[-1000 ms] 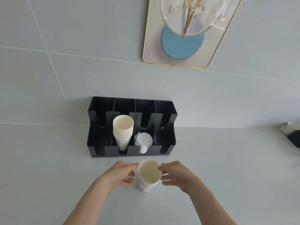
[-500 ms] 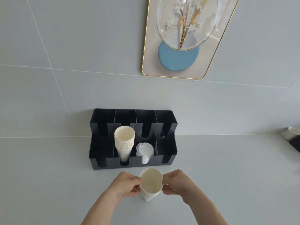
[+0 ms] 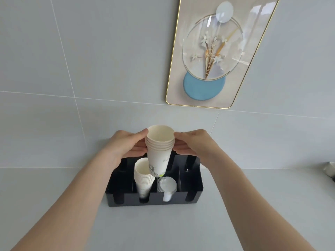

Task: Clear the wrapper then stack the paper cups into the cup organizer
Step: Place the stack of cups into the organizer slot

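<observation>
A stack of several nested white paper cups (image 3: 159, 151) hangs upright in the air above the black cup organizer (image 3: 192, 192). My left hand (image 3: 126, 147) grips the stack from the left and my right hand (image 3: 192, 144) from the right, both near the rims. The stack's base is over the organizer's middle, just above another stack of paper cups (image 3: 144, 178) that leans in the second front slot. Beside it, in the third front slot, sits a stack of clear plastic lids (image 3: 167, 185). My arms hide the organizer's rear compartments. No wrapper is in view.
The organizer stands on a pale grey counter (image 3: 54, 205) against a tiled wall. A gold-framed picture (image 3: 217, 57) hangs on the wall at upper right. A small object (image 3: 330, 171) shows at the counter's far right edge.
Both hands closed on the cup stack that stood on the counter in front of the organizer and lifted it up and forward, over the organizer. The camera also moved closer.
</observation>
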A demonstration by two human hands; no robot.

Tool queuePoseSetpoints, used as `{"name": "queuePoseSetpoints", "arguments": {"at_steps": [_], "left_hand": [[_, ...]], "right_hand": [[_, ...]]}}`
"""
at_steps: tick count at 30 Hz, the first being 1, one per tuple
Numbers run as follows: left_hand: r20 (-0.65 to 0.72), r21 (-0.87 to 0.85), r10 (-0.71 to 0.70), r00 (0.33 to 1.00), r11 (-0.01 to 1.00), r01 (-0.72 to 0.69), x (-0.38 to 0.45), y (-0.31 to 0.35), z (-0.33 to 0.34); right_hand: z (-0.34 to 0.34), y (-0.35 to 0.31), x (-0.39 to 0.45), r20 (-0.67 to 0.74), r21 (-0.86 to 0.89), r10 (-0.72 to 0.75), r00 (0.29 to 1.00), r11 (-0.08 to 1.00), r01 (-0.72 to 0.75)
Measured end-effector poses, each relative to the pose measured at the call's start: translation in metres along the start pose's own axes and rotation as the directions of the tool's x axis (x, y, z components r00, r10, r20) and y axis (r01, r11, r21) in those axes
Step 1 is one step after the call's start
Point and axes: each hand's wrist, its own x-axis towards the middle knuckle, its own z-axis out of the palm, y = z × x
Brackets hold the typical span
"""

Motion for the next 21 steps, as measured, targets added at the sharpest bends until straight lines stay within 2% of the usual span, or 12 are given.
{"name": "queuePoseSetpoints", "arguments": {"at_steps": [5, 13, 19, 21], "left_hand": [[-0.071, -0.013, 0.027, 0.997, 1.0, -0.028, 0.02, 0.01, -0.017], [-0.115, -0.016, -0.09, 0.989, 0.996, 0.088, 0.049, -0.054, -0.017], [-0.167, 0.039, -0.149, 0.975, 0.987, 0.158, 0.064, -0.1, -0.01], [-0.209, 0.115, -0.147, 0.967, 0.978, 0.174, 0.068, -0.11, -0.009]], "right_hand": [[0.023, -0.011, 0.027, -0.025, 0.021, -0.004, 1.0, 1.0, 0.004], [0.05, 0.051, 0.064, -0.042, -0.01, 0.129, 0.991, 0.992, -0.129], [0.064, 0.101, 0.081, -0.073, -0.149, 0.189, 0.979, 0.969, -0.199], [0.068, 0.113, 0.084, -0.079, -0.202, 0.193, 0.978, 0.958, -0.205]]}}
